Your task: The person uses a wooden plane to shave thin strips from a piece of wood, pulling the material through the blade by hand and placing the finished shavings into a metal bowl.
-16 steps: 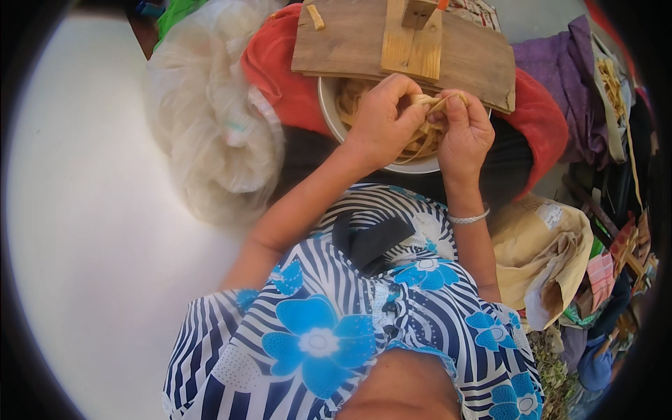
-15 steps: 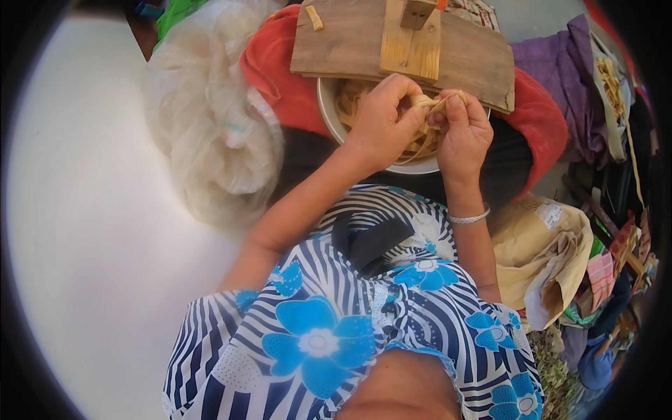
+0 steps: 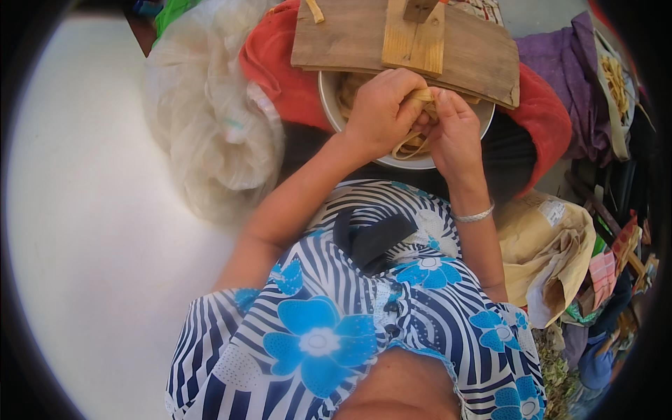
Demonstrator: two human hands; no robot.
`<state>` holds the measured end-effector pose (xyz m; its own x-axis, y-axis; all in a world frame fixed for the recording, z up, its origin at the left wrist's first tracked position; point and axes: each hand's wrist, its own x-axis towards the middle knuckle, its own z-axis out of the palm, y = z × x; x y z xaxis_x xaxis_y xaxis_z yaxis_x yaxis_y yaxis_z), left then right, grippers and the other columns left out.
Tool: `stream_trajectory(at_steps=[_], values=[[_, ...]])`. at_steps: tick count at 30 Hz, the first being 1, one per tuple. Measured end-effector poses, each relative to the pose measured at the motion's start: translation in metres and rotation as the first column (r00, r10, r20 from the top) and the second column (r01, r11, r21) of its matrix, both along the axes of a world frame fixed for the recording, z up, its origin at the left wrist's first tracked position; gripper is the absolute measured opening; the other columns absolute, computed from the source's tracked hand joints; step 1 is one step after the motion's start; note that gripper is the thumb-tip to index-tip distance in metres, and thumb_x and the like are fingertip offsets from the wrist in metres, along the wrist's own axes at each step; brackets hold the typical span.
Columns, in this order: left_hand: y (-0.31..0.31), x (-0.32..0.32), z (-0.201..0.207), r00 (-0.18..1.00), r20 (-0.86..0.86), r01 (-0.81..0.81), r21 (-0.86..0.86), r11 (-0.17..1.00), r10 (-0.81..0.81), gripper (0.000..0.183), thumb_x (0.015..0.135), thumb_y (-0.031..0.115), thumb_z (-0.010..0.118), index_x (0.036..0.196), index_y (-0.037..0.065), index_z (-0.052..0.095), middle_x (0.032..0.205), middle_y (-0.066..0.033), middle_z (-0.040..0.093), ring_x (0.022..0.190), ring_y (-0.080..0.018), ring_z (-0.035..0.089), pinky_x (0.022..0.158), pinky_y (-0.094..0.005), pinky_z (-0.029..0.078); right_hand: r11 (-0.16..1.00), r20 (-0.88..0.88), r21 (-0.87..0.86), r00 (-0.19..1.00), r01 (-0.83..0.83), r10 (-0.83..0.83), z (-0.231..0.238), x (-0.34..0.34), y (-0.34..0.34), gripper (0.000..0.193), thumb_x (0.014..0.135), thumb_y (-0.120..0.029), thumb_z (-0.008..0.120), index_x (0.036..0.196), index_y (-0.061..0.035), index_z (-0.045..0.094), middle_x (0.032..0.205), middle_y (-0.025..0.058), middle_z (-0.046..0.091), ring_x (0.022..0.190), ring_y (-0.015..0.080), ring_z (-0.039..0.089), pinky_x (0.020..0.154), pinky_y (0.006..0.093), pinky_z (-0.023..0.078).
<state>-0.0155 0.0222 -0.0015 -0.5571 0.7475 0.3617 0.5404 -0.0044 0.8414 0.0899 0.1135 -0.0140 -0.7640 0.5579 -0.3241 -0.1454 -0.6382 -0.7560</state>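
Note:
Both hands meet over a round pale basin (image 3: 330, 105) on my lap, which holds loose tan strips. My left hand (image 3: 383, 112) is closed, pinching a flat tan strip (image 3: 424, 98) between thumb and fingers. From the other side my right hand (image 3: 453, 129) pinches the same strip, fingertips almost touching the left ones. A loop of the strip hangs below the fingers into the basin. Behind the hands, a wooden board (image 3: 336, 42) lies across the basin's far rim, with a lighter wooden block (image 3: 413, 49) standing on it. Some fingertips are hidden behind the hands.
A red cloth (image 3: 273, 77) covers my knees. To the left lies a bunched translucent plastic bag (image 3: 217, 119). On the right are a purple sack (image 3: 560, 77), a bag with tan strips (image 3: 613, 84), and a brown paper bag (image 3: 546, 245). One short tan piece (image 3: 315, 11) rests on the board.
My hands have drawn closer together, the right one lower and turned inward. The strip stretched between them is now gathered into a loop at the fingertips.

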Motion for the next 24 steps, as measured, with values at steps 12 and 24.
stream_trajectory(at_steps=[12, 24], values=[[-0.001, -0.007, 0.004, 0.887, 0.456, 0.171, -0.188, 0.967, -0.068, 0.009, 0.083, 0.005, 0.056, 0.091, 0.001, 0.057, 0.082, -0.0144, 0.06, 0.076, -0.0311, 0.059, 0.068, -0.0358, 0.048, 0.906, 0.232, 0.407, 0.972, -0.12, 0.024, -0.001, -0.001, 0.008, 0.016, 0.087, -0.007, 0.063, 0.101, 0.0016, 0.064, 0.086, 0.0027, 0.066, 0.07, 0.0064, 0.058, 0.062, 0.0208, 0.048], [0.001, -0.015, 0.003, 0.952, 0.304, 0.116, -0.232, 0.966, -0.041, 0.021, 0.083, 0.001, 0.055, 0.104, 0.001, 0.056, 0.088, -0.0108, 0.061, 0.079, -0.018, 0.058, 0.073, -0.0299, 0.048, 0.958, -0.14, -0.167, 0.967, -0.235, 0.212, 0.001, 0.001, 0.007, 0.019, 0.093, -0.015, 0.057, 0.109, -0.0037, 0.059, 0.108, 0.0019, 0.062, 0.099, 0.0117, 0.057, 0.088, 0.0331, 0.047]])
